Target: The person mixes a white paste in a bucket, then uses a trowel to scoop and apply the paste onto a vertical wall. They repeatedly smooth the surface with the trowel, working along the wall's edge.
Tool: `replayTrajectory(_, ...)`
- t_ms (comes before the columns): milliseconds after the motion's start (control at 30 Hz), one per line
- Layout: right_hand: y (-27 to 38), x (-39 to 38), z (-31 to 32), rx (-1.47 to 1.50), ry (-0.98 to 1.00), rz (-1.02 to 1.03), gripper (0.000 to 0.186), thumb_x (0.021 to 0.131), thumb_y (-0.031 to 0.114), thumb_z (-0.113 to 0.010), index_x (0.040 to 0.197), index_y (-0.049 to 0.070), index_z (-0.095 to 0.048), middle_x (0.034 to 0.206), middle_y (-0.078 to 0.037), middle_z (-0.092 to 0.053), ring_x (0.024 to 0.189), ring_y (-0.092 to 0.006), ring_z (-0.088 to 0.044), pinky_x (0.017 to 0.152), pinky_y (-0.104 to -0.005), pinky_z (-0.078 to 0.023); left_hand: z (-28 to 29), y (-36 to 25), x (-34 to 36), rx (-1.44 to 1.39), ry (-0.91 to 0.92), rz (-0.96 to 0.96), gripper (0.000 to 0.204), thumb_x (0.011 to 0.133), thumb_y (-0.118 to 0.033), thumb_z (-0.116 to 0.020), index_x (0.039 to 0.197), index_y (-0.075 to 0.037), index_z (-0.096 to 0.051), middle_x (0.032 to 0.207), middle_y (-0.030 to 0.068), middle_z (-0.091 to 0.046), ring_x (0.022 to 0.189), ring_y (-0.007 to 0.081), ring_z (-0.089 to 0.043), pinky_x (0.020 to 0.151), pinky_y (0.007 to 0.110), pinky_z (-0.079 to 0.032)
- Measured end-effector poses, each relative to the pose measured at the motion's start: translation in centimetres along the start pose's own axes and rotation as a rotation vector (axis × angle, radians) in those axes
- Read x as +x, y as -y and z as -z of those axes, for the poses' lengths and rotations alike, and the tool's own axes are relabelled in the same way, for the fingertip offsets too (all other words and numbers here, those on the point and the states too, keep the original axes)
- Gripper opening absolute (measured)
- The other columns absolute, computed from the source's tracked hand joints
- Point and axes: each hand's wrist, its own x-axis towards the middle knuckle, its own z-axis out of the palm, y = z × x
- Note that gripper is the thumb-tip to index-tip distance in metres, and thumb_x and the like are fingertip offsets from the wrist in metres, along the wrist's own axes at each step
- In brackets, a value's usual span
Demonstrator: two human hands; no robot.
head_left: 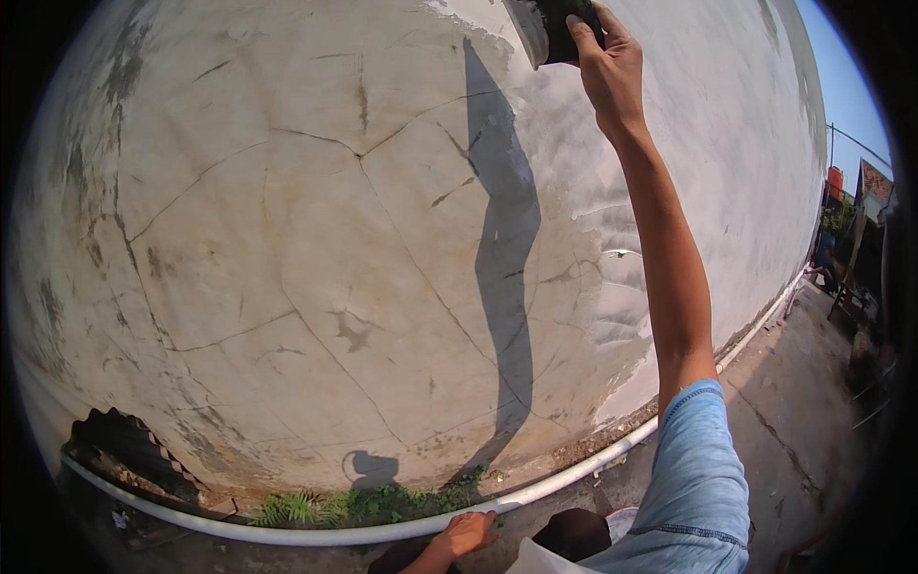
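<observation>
My right arm is raised along the wall (316, 220), and my right hand (612, 72) grips a plastering trowel (532, 33) at the top of the view. The trowel has a dark handle and a wide grey blade, held against or very close to the wall; its upper part is cut off. Pale fresh plaster (727, 182) covers the wall to the right of the blade, while cracked beige surface lies to the left. Low down, my left hand (469, 534) is near my dark-clothed knee, its fingers curled closed; whatever they hold, if anything, is hidden.
A white pipe (316, 536) runs along the wall's base. Green plants (316, 509) grow behind it. A dark hole with a jagged edge (129, 445) opens at lower left. Concrete ground (779, 411) stretches right, with an orange tank (835, 182) far off.
</observation>
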Motion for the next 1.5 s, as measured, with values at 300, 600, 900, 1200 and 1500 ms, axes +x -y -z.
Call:
replayTrajectory(300,-3.6,-2.3,-8.0,-0.855,-0.028,0.762,0.035,0.089,0.004,-0.061,0.122,0.011,-0.065,0.113,-0.012,-0.071,0.087,-0.0214,-0.072,0.078,-0.0333,-0.059,-0.1,-0.8,0.5,0.034,0.035,-0.024,0.049,0.089,-0.036,-0.060,0.122,-0.001,-0.052,0.112,0.0242,-0.065,0.110,0.0403,-0.060,0.094,0.049,-0.046)
replayTrajectory(600,0.2,1.2,-2.0,-0.555,0.020,0.602,0.030,0.087,0.007,-0.061,0.114,0.018,-0.067,0.077,-0.012,-0.068,0.062,-0.0306,-0.065,0.056,-0.0378,-0.052,2.7,-2.8,-3.0,-0.044,0.045,-0.012,0.052,0.091,-0.033,-0.059,0.129,0.000,-0.047,0.120,0.0254,-0.060,0.117,0.0402,-0.055,0.097,0.051,-0.042)
replayTrajectory(900,-3.0,2.1,-3.8,-0.732,0.057,0.256,0.032,0.100,0.022,-0.050,0.125,0.008,-0.065,0.066,-0.016,-0.067,0.049,-0.0164,-0.059,0.048,-0.0351,-0.050,2.0,-2.6,-2.4,0.050,0.015,0.014,0.047,0.089,-0.040,-0.061,0.122,-0.006,-0.055,0.111,0.0219,-0.065,0.108,0.0396,-0.062,0.091,0.049,-0.048)
replayTrajectory(1200,2.3,-7.7,-5.5,-0.375,0.377,0.616,0.037,0.081,0.001,-0.065,0.113,0.017,-0.066,0.094,-0.006,-0.072,0.062,-0.0237,-0.065,0.051,-0.0337,-0.052,-0.2,-0.6,-2.7,-0.005,-0.161,-0.079,0.045,0.088,-0.037,-0.061,0.120,-0.005,-0.054,0.109,0.0218,-0.065,0.106,0.0401,-0.061,0.090,0.050,-0.048)
replayTrajectory(1500,-7.4,11.4,0.1,-0.548,-0.290,0.334,0.039,0.097,0.023,-0.054,0.128,0.001,-0.061,0.084,-0.023,-0.071,0.066,-0.0292,-0.070,0.062,-0.0404,-0.054,2.0,-1.9,-2.4,0.027,-0.047,-0.036,0.042,0.086,-0.032,-0.062,0.113,0.000,-0.055,0.104,0.0232,-0.067,0.102,0.0403,-0.064,0.087,0.049,-0.050)
